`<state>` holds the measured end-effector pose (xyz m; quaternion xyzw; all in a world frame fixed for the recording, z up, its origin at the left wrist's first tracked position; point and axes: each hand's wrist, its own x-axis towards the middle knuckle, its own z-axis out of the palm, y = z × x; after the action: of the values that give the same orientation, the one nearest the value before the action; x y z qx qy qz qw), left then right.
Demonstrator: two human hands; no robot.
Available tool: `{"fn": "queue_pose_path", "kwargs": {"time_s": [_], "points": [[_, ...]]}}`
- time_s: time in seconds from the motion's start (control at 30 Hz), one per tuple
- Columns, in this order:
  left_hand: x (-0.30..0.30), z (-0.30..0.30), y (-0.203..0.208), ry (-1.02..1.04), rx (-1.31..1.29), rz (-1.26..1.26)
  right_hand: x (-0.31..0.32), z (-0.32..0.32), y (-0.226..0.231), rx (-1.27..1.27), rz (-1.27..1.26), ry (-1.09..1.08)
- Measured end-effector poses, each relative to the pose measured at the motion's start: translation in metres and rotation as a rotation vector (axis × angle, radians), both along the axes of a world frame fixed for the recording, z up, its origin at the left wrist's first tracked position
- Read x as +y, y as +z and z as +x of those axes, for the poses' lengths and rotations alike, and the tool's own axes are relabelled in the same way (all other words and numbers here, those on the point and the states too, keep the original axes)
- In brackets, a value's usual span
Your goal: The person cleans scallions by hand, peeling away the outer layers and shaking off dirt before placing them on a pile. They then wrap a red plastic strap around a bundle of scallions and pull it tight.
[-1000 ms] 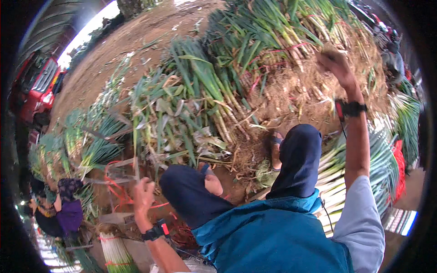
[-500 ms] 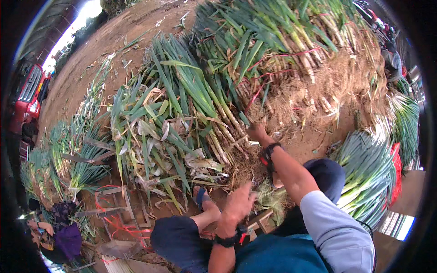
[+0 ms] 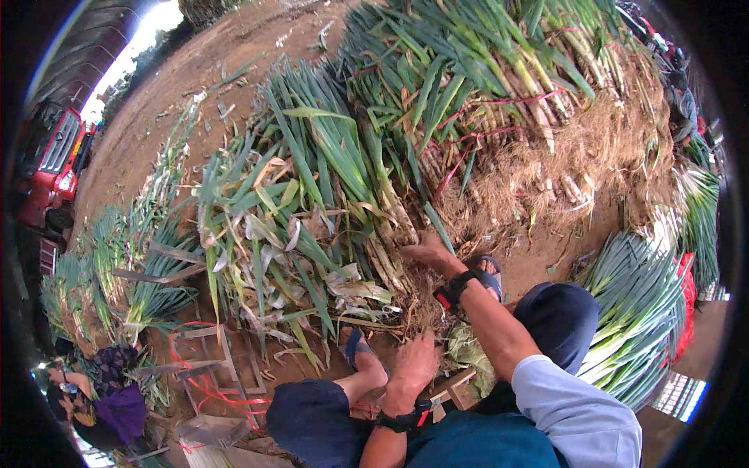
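Note:
My right hand [image 3: 431,254] is closed around the root end of a leek [image 3: 396,209] at the right side of a loose pile of untied leeks [image 3: 312,171]. The leek's green leaves point away from me, up into the pile. Nearer to me, my left hand [image 3: 416,360] is held low in front of my knees with its fingers apart, and nothing shows in it. Its fingertips are beside a tangle of brown roots [image 3: 421,308].
Leek bundles tied with red string [image 3: 530,97] lie at the far right, roots toward me. Cleaned leeks [image 3: 636,304] are stacked by my right knee. To the left are a wooden frame [image 3: 226,355] with red ribbon, more leeks [image 3: 117,273] and a red truck [image 3: 58,168].
My right hand has moved left and slightly nearer, onto a leek's root end. My left hand has shifted slightly right and nearer. My right foot now shows beside my right wrist.

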<state>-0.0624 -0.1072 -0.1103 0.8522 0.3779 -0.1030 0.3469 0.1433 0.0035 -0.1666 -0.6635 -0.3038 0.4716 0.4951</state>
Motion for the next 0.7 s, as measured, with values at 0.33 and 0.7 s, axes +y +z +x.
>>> {"fn": "queue_pose_path", "kwargs": {"time_s": [0.33,0.7], "points": [[-0.058,-0.026,0.057,-0.062,-0.248,0.282,-0.035,0.083,0.264,-0.969,0.977,0.311],[-0.06,-0.021,0.057,-0.039,-0.416,-0.17,-0.112,0.085,0.139,-0.563,0.465,0.365]]}}
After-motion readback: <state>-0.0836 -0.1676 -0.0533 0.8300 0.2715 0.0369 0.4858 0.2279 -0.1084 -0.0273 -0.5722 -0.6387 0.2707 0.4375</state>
